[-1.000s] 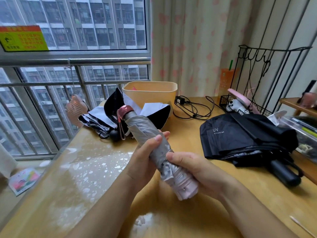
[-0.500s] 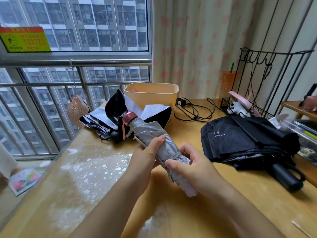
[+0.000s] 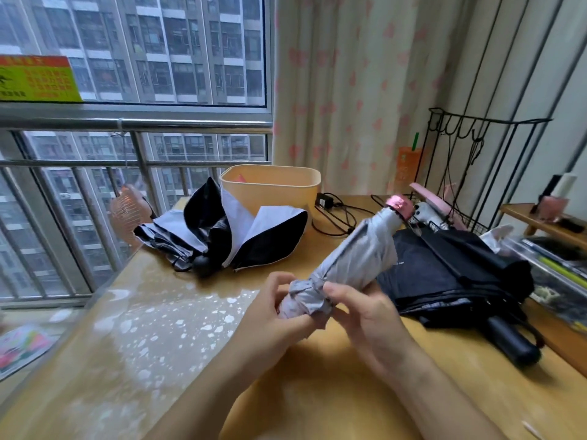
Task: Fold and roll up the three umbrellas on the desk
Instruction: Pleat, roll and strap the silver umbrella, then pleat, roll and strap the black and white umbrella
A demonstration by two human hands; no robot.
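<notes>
Silver umbrella point(image 3: 359, 258) held mid-frame, tilted up-right.
Left hand point(image 3: 273, 312) and right hand point(image 3: 368, 315) both grip its lower end.

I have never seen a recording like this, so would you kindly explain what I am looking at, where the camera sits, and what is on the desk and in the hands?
No machine here: a person works with bare hands, and the single camera is worn on the head, looking forward and down. The left hand and right hand both have a grip on the lower end of a folded grey umbrella, raised above the desk, its pink end pointing up and right. Two others lie loose on the desk: a black-and-white umbrella near the window and a black umbrella on the right. Behind them are a beige tub and a black charger cable.
</notes>
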